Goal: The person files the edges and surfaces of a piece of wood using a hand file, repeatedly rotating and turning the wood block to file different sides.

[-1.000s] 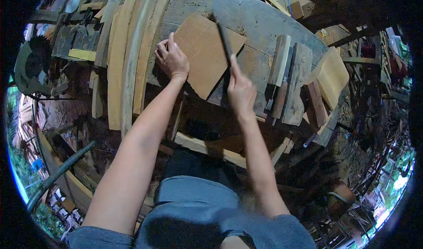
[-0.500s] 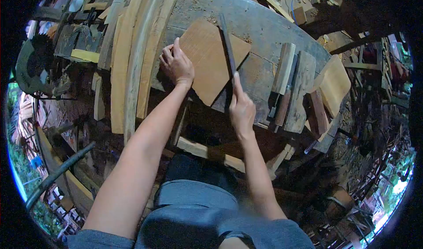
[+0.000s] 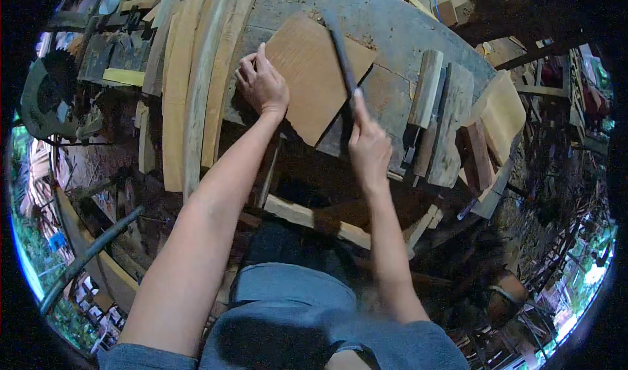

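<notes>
A flat, angular brown wooden board (image 3: 304, 75) lies on the grey workbench (image 3: 386, 20). My left hand (image 3: 263, 87) grips the board's left edge, the index finger raised and the others bent over the wood. In my right hand (image 3: 369, 144) is the handle end of a long, dark, narrow tool (image 3: 341, 52), with the index finger stretched along it. The tool slants across the upper right part of the board, its far end beyond the top edge. My palm hides the handle.
Long curved wooden strips (image 3: 203, 75) lie left of the board. To the right are wooden blocks (image 3: 451, 124), a handled tool (image 3: 425, 147) and a pale curved wood piece (image 3: 500, 115). An open wooden frame (image 3: 294, 213) sits below the bench edge.
The dark tool has shifted slightly across the board with my right hand, which is now further right. My left hand stays on the board's left edge. The view has shifted a little.
</notes>
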### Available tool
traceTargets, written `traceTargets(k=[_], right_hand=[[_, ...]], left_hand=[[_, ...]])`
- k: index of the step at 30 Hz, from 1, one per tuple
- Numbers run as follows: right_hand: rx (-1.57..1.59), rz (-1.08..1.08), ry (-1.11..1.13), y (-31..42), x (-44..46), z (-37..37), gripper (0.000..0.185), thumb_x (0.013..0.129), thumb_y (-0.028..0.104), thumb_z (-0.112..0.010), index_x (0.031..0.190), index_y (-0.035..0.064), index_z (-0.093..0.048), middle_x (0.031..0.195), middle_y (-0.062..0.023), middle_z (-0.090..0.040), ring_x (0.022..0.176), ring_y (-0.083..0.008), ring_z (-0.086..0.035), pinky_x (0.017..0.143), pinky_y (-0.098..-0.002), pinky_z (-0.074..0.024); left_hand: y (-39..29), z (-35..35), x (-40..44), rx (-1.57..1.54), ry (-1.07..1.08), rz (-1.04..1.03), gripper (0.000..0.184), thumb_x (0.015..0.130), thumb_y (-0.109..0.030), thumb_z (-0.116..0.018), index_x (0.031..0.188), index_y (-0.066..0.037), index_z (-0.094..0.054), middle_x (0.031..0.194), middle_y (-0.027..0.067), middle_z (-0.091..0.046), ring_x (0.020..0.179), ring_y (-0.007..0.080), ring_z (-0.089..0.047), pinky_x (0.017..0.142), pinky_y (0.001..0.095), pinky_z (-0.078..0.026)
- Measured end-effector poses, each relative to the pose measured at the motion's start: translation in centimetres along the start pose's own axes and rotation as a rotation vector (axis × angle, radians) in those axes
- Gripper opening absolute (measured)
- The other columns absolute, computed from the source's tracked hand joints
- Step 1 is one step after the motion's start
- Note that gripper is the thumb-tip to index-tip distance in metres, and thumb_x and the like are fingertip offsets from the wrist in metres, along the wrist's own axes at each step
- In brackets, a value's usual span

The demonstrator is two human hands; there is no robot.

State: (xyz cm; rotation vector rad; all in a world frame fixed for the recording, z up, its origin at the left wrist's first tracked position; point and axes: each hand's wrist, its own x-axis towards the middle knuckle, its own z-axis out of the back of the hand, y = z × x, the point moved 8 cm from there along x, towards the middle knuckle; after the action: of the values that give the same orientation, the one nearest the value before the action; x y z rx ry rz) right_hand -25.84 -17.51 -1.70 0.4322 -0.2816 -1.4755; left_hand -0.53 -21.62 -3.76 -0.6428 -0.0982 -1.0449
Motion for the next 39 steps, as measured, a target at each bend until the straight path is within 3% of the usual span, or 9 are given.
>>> traceTargets(k=[6,10,16,20,25,28,33,35,39], right_hand=[[0.04,-0.062,-0.152,-0.3,5.7,0.6,0.055,0.096,0.021,-0.054,0.147,0.0341,-0.04,0.068,-0.0221,-0.063,0.063,-0.042,-0.065,0.058,-0.0549,-0.0515],[0.084,-0.019,0.008,0.8,-1.1,-0.7,0.058,0.095,0.019,-0.054,0.149,0.033,-0.038,0.067,-0.022,-0.062,0.062,-0.0402,-0.065,0.055,-0.0537,-0.0503],[0.069,-0.051,-0.01,-0.1,5.7,0.5,0.057,0.094,0.019,-0.055,0.148,0.0314,-0.04,0.074,-0.0242,-0.066,0.067,-0.0419,-0.067,0.06,-0.0541,-0.0518],[0.021,-0.079,-0.105,0.5,3.6,0.9,0.057,0.094,0.018,-0.055,0.148,0.0308,-0.04,0.076,-0.0246,-0.066,0.067,-0.0429,-0.066,0.06,-0.0536,-0.0522],[0.006,-0.022,0.035,0.2,-0.4,0.1,0.059,0.094,0.017,-0.054,0.149,0.0317,-0.038,0.072,-0.0239,-0.063,0.064,-0.0438,-0.064,0.057,-0.0539,-0.0511],[0.082,-0.074,-0.091,-0.9,6.0,1.2,0.058,0.095,0.015,-0.054,0.148,0.0323,-0.04,0.072,-0.0252,-0.064,0.066,-0.0435,-0.065,0.06,-0.0549,-0.051],[0.09,-0.048,-0.103,-0.6,2.6,0.2,0.06,0.094,0.014,-0.054,0.149,0.0325,-0.038,0.072,-0.0256,-0.064,0.068,-0.0429,-0.066,0.06,-0.0544,-0.0513],[0.092,-0.027,-0.039,-0.4,-0.1,-0.8,0.061,0.094,0.013,-0.054,0.149,0.0329,-0.037,0.074,-0.0254,-0.064,0.07,-0.043,-0.066,0.061,-0.0548,-0.0506],[0.122,-0.058,-0.095,-0.8,5.1,1.2,0.055,0.095,0.019,-0.053,0.147,0.0314,-0.041,0.073,-0.0259,-0.064,0.07,-0.0442,-0.066,0.06,-0.0557,-0.05]], left_hand=[[0.3,-0.7,-0.1,0.017,-0.01,-0.014,0.036,0.095,-0.017,-0.049,0.13,-0.016,-0.057,0.114,0.0084,-0.051,0.108,0.0323,-0.048,0.095,0.0468,-0.039],[0.1,-0.4,0.0,0.032,-0.042,-0.03,0.035,0.095,-0.016,-0.049,0.129,-0.016,-0.058,0.114,0.0083,-0.052,0.106,0.0326,-0.048,0.091,0.046,-0.041],[0.1,-0.4,0.0,0.038,-0.046,-0.032,0.037,0.094,-0.015,-0.051,0.129,-0.017,-0.058,0.113,0.0079,-0.052,0.105,0.0323,-0.049,0.09,0.0454,-0.042],[0.1,-0.6,0.1,0.005,-0.059,-0.018,0.037,0.093,-0.015,-0.052,0.129,-0.016,-0.058,0.114,0.0077,-0.052,0.106,0.0319,-0.049,0.09,0.0455,-0.041],[0.2,-0.3,0.0,0.04,-0.067,-0.022,0.036,0.092,-0.014,-0.052,0.127,-0.015,-0.059,0.114,0.0075,-0.053,0.106,0.0313,-0.05,0.091,0.0446,-0.041],[0.1,-0.4,0.1,0.033,-0.065,-0.032,0.036,0.092,-0.014,-0.053,0.127,-0.015,-0.06,0.113,0.0077,-0.053,0.106,0.0314,-0.05,0.092,0.0446,-0.041],[0.1,-0.7,0.1,0.013,-0.075,-0.003,0.036,0.091,-0.014,-0.053,0.127,-0.015,-0.06,0.113,0.0076,-0.054,0.105,0.0317,-0.05,0.092,0.0448,-0.041],[-0.4,0.1,0.0,-0.001,-0.031,0.009,0.037,0.094,-0.011,-0.049,0.13,-0.011,-0.058,0.108,0.0118,-0.054,0.107,0.0295,-0.05,0.099,0.0452,-0.033],[0.0,-0.3,-0.1,-0.02,-0.056,-0.025,0.037,0.094,-0.012,-0.05,0.13,-0.012,-0.058,0.109,0.0114,-0.054,0.105,0.0303,-0.05,0.099,0.0449,-0.034]])
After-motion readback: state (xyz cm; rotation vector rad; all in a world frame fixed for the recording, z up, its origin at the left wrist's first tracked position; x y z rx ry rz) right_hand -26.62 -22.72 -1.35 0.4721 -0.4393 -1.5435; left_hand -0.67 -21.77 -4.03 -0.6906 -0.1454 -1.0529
